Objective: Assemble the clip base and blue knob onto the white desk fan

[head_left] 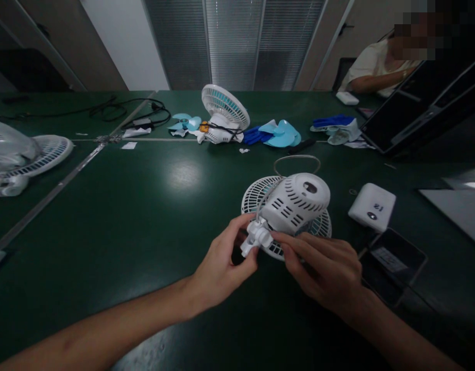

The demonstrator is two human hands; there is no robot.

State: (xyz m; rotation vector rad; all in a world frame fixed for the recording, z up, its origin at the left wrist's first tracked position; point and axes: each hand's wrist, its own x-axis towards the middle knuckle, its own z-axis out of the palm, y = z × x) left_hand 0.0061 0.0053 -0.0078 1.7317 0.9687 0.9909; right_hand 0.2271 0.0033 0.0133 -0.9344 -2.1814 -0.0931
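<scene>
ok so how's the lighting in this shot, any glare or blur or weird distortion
Head view: dim overall, with a pale glare patch on the green tabletop; head view: lower right darkest, beyond the right hand; head view: slightly soft, though vent slots on the nearest white fan read clearly; head view: the seated person's head is pixelated.

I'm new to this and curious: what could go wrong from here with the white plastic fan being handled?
The white plastic fan appears to lie on its round grille, so uneven pressure from the left hand and right hand might rock it. The thin, pale, looped cable behind it could snag. The right hand is close to the flat black rectangular device, so a sideways move might bump it.
</scene>
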